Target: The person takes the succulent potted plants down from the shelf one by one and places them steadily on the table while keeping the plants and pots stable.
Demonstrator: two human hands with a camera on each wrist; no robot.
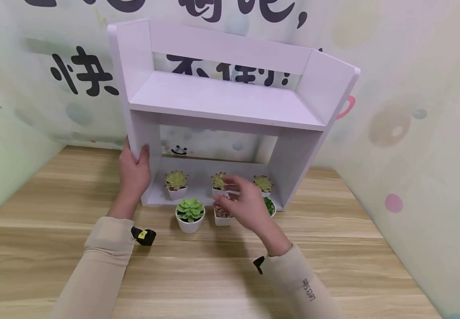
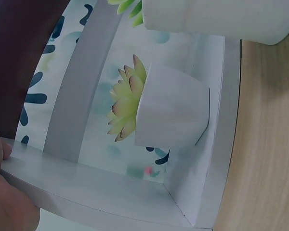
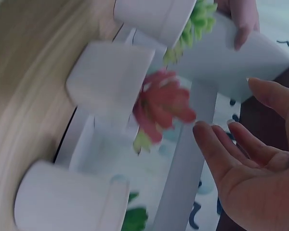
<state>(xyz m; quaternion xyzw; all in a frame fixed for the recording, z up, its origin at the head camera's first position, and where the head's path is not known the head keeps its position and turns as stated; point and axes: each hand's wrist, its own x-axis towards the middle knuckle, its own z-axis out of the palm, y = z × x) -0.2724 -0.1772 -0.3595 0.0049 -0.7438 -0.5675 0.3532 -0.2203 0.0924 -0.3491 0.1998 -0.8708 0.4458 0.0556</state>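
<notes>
Head view: right fingers released, partly hiding red succulent; left fingers grasping shelf.

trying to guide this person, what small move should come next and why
Perhaps lower the right hand and close it round the white pot of the red plant. That hand is open, holding nothing, close to the plant, while the left hand grips the side of the shelf.
</notes>
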